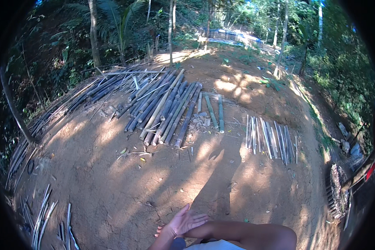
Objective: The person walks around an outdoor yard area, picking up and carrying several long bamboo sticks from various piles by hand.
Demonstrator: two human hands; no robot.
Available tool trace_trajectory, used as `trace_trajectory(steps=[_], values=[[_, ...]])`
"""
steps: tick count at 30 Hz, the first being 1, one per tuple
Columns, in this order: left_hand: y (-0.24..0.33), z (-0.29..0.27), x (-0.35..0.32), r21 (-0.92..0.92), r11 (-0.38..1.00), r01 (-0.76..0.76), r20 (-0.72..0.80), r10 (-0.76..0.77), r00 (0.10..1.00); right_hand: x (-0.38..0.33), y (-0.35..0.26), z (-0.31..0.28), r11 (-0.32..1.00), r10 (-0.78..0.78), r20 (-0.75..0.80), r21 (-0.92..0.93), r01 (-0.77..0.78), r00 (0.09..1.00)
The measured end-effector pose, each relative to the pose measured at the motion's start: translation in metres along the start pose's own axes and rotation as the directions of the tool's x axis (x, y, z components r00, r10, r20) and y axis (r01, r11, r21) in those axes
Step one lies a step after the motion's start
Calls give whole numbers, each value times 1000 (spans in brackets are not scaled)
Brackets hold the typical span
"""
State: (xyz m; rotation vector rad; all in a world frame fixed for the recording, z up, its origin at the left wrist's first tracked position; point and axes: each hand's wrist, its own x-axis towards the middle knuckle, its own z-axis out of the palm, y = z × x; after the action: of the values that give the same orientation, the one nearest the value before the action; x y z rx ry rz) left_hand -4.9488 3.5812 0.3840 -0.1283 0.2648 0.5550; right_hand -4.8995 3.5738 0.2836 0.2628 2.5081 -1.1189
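Observation:
My left hand (182, 222) is at the lower edge, palm flat and fingers spread, holding nothing. My right forearm (241, 233) comes across from the right and meets it. The right hand is almost hidden under the left; only what look like its fingertips (158, 230) show. Both hands hover over bare brown dirt (125, 179). Well ahead lies a pile of dark bamboo poles (166, 108), side by side on the ground. Two green poles (216, 111) lie just right of the pile. Farther right is a row of pale split bamboo strips (271, 142).
Long poles (75, 98) line the left edge by the trees. Thin strips (46, 216) lie at the lower left. My shadow (221, 175) falls ahead of me. A bundle of short pieces (336, 192) and a dark object with a red part (364, 171) sit at the right.

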Motion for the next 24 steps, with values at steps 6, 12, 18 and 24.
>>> trace_trajectory(steps=[6, 12, 18, 24], values=[[124, -261, -174, 667, 456, 589, -599, 799, 60, 34, 128, 11, 948, 314, -132, 95, -304, 940], [121, -331, -242, 564, 478, 674, -713, 693, 106, -55, 335, 87, 133, 972, 21, 773, -621, 234], [147, -373, -239, 451, 619, 643, -893, 310, 327, 32, 357, 41, 60, 943, 160, 781, -621, 292], [239, -372, -274, 354, 488, 798, -901, 408, 150, 228, 309, -152, 97, 829, 138, 919, -382, 542]])
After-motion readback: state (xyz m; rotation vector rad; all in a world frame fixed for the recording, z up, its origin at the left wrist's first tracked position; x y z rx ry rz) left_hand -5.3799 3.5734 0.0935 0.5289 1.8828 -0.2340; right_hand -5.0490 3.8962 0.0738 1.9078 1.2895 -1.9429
